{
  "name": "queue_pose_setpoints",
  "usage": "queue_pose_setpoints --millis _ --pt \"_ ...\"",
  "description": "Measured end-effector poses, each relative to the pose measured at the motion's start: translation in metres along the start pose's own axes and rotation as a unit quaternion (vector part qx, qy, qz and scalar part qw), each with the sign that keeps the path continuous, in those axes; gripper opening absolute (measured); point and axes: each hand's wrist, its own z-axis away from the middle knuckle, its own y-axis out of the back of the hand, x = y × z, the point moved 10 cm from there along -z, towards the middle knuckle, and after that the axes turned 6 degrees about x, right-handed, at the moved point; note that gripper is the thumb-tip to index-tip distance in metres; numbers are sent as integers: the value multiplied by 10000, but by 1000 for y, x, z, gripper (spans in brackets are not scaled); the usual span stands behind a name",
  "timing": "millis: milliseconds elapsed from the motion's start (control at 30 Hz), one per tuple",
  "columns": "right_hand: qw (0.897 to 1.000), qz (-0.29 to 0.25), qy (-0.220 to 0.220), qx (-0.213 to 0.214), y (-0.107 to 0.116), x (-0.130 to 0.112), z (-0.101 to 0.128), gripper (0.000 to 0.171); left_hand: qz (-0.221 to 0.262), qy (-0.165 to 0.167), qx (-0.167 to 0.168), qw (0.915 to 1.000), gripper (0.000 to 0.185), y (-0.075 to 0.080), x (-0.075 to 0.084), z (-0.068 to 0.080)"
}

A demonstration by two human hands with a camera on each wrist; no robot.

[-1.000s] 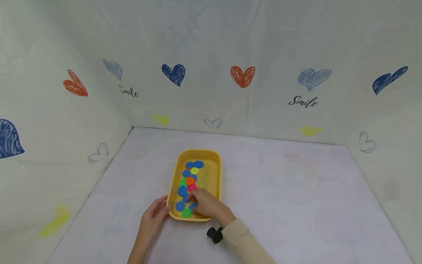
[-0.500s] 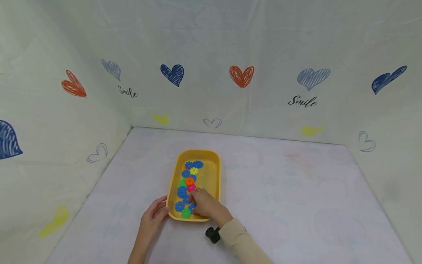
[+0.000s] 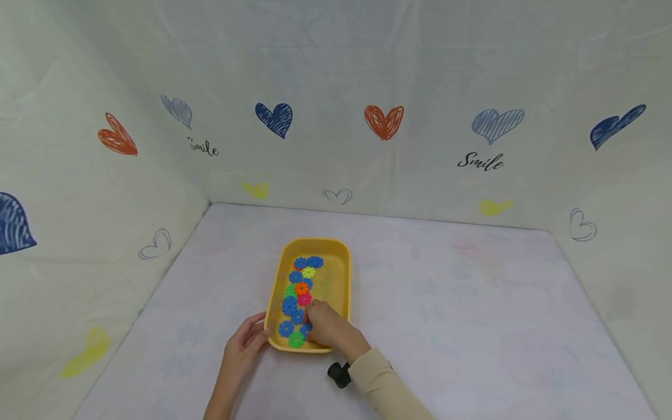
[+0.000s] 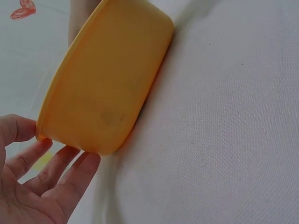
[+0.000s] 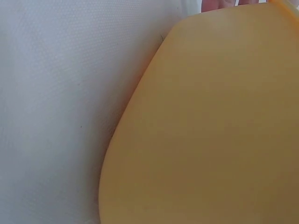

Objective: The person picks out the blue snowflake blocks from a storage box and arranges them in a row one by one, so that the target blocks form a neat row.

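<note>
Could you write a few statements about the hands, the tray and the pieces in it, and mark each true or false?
1. The left hand touches the near left corner of the yellow tray. True.
2. The right hand rests on the cloth outside the tray. False: it reaches into the tray, among the flower-shaped pieces.
3. All the pieces are blue. False: green, orange, pink and yellow ones lie there too.
4. The tray stands on a pale cloth. True.

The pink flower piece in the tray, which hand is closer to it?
Right. The right hand is inside the yellow tray, fingertips beside the pink piece. The left hand is outside, touching the tray's near left corner.
</note>
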Motion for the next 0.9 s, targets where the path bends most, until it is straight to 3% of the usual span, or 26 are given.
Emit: queue_pose_setpoints --millis 533,900 --pt "9989 -350 -293 -137 -1 3 7 9 -87 2 28 10000 39 -4 1 2" --pt "9971 -721 -228 84 10 1 14 4 -33 -150 10 9999 40 -6 0 4"
